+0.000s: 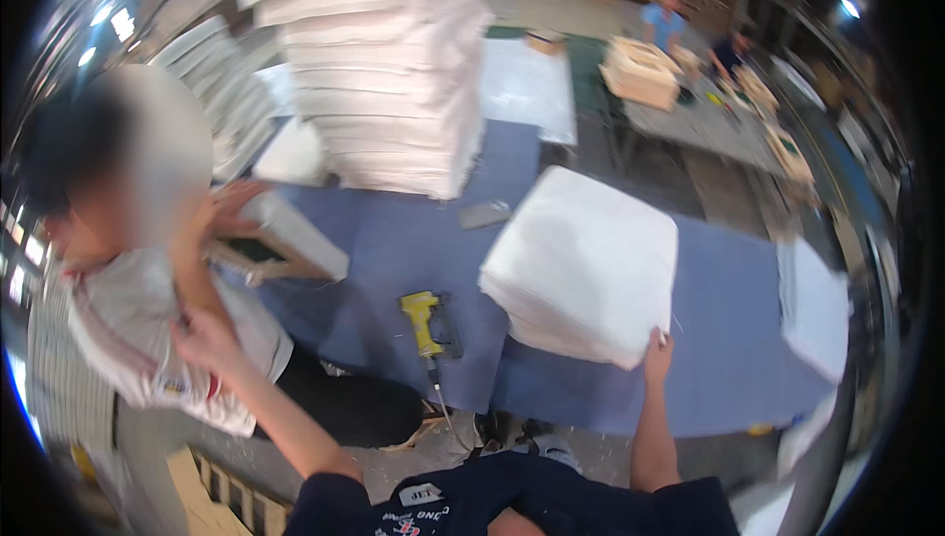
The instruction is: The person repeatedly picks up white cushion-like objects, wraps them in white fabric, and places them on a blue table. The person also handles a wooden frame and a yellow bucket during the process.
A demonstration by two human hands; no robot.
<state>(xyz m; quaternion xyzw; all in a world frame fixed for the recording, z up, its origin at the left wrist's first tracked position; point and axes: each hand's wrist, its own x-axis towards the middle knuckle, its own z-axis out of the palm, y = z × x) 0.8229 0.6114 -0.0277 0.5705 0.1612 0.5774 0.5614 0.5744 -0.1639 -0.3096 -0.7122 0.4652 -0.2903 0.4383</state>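
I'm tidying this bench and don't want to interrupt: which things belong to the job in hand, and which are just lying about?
Seemingly in the job:
white stack, right hand at its corner
blue table beneath it

Seemingly lying about, untouched:
yellow power tool
grey flat object

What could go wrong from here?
Left hand is close to the co-worker; an accidental bump is possible.
Right hand is at one corner of the white stack; a pull might skew the layers.
The hose from the yellow tool hangs past the near edge of the blue table and could snag.
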